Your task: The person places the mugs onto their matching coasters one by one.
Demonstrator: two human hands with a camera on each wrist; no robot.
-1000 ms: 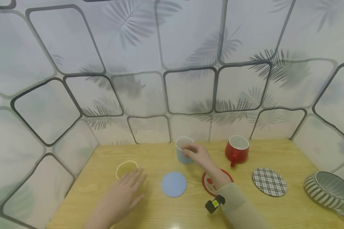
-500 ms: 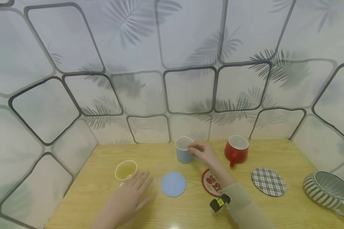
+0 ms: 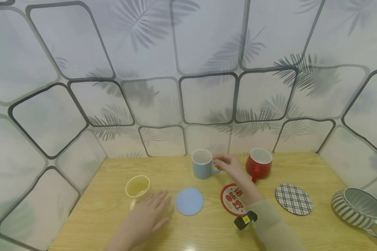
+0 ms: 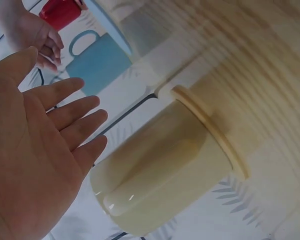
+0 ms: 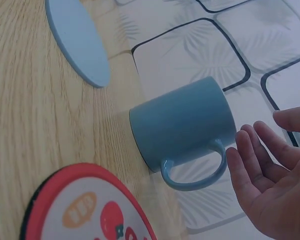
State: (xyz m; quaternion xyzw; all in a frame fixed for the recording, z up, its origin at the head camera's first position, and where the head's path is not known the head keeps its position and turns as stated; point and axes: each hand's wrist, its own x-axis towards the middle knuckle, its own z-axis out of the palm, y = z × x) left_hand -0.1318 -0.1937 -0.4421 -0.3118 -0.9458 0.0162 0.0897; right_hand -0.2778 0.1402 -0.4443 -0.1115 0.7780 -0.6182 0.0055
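Head view: the right hand [image 3: 230,166] had just drawn back from the blue mug [image 3: 201,170], which stood upright behind the blue coaster [image 3: 190,201], apparently released. Left wrist view: the left hand [image 4: 37,155], fingers extended, held nothing beside the yellow cup [image 4: 160,170]. Right wrist view: relaxed right fingers gripped nothing near the mug's handle [image 5: 190,187].

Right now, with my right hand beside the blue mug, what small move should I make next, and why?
I'd probably ease your right hand onto the handle of the blue mug. The hand looks relaxed, holding nothing, close to it. The mug stands directly on the table, while the blue coaster lies bare in front.
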